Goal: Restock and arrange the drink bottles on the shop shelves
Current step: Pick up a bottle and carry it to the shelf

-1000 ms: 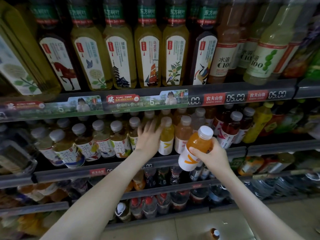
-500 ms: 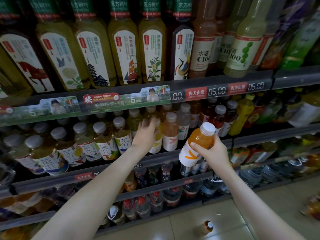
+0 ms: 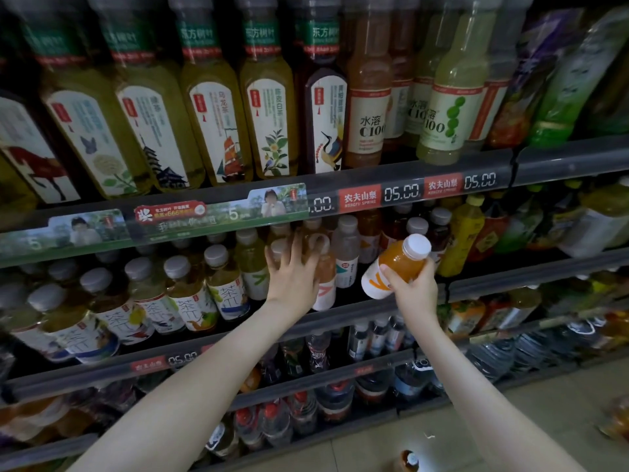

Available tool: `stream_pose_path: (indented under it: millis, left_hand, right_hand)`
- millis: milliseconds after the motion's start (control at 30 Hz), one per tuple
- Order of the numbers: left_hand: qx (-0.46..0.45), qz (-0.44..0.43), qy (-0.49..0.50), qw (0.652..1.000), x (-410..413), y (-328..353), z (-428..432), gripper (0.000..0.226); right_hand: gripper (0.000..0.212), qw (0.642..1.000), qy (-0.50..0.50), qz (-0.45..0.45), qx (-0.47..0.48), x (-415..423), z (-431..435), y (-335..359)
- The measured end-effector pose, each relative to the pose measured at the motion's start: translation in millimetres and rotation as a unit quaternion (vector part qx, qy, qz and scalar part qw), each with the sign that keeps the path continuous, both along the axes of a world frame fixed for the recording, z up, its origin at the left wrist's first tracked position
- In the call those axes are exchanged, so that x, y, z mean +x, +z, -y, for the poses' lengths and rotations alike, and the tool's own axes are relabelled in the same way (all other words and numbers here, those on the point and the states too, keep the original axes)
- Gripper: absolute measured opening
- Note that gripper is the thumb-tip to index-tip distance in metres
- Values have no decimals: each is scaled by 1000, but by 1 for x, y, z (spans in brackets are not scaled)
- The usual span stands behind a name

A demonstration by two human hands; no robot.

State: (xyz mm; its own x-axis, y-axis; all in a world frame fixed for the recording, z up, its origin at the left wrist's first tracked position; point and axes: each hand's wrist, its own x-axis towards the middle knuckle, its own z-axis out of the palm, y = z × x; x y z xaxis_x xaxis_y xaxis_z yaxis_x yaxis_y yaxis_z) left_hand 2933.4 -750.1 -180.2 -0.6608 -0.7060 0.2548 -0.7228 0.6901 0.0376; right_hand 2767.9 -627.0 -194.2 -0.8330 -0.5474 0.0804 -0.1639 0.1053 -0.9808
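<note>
Right hand (image 3: 413, 292) wraps the lower half of a small clear plastic bottle of orange juice, white cap (image 3: 396, 264). The bottle is tilted with its cap up-right, held in the air just in front of the grey second-shelf rail (image 3: 510, 277).

Left hand (image 3: 293, 277) has its fingers spread wide and laid against a peach-coloured bottle (image 3: 325, 279) in the front row. A pale bottle (image 3: 346, 260) stands just beside that one. Dark drinks with white caps (image 3: 439, 229) crowd behind the held bottle. Grey-capped tea bottles (image 3: 183, 294) fill the left of the shelf. One capped bottle (image 3: 410, 461) stands on the floor.
</note>
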Motion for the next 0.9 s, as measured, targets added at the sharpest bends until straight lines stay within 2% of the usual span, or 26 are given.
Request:
stream_pose_path:
  millis: [100, 233, 433, 533, 600, 667, 733, 800, 900]
  left_hand:
    - [0, 29, 0, 1000, 1, -3, 1, 82]
    - [16, 17, 12, 1000, 1, -2, -3, 80]
    - [-7, 28, 34, 999, -3, -5, -8, 80]
    - [-21, 33, 60, 997, -7, -8, -11, 81]
    - [-27, 50, 77, 995, -11, -8, -11, 80]
    - [-52, 59, 89, 993, -15, -9, -11, 86]
    - [-80, 64, 99, 990, -17, -15, -11, 101]
    - [-97, 65, 106, 988, -20, -20, -12, 113]
    - [-100, 69, 113, 986, -24, -23, -13, 119]
  right_hand:
    - [72, 1000, 10, 1, -4, -6, 21, -7]
    - [66, 999, 33, -11, 16, -9, 38, -14]
    - [59, 994, 98, -34, 28, -20, 54, -27]
    - [59, 990, 88, -86, 63, -32, 62, -29]
    - [65, 976, 85, -168, 107, -35, 64, -27]
    - [80, 927, 64, -319, 184, -33, 62, -23]
    - [93, 848, 16, -483, 216, -32, 60, -21]
    - [97, 795, 15, -564, 224, -39, 60, -21]
    - [97, 723, 46, -639, 256, -56, 57, -22]
